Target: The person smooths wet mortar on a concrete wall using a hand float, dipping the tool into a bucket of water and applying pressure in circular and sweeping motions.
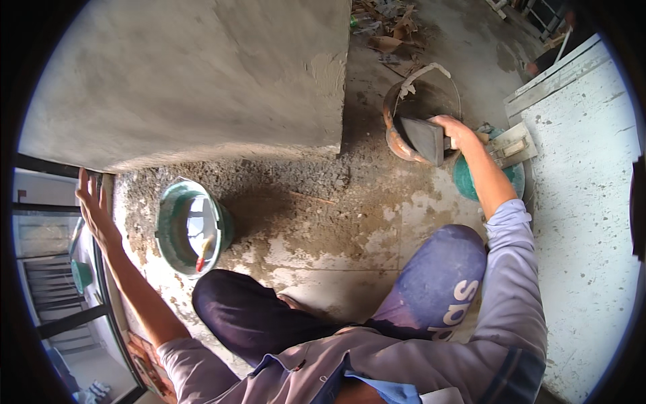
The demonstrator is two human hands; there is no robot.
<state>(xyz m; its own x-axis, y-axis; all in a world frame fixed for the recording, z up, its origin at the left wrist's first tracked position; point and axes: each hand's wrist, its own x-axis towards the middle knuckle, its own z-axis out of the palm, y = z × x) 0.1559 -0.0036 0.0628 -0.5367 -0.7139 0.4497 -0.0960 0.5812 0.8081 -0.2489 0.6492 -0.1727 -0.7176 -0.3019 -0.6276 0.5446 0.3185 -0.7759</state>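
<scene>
My right hand (456, 130) is closed on the handle of a flat plastering trowel (424, 138), whose grey blade dips into an orange-rimmed bucket (393, 138) of dark mortar. My left hand (93, 205) lies flat and open against the lower left edge of a freshly plastered grey wall (202, 74), beside a dark window frame (47, 168). I crouch on the floor, with my knees (444, 269) below the bucket.
A green bucket (168, 229) holding water and a red-handled brush (203, 254) stands by the wall's foot. A second trowel (511, 145) rests on a green bucket at right. A white board (585, 202) fills the right side. Rubble lies at the top.
</scene>
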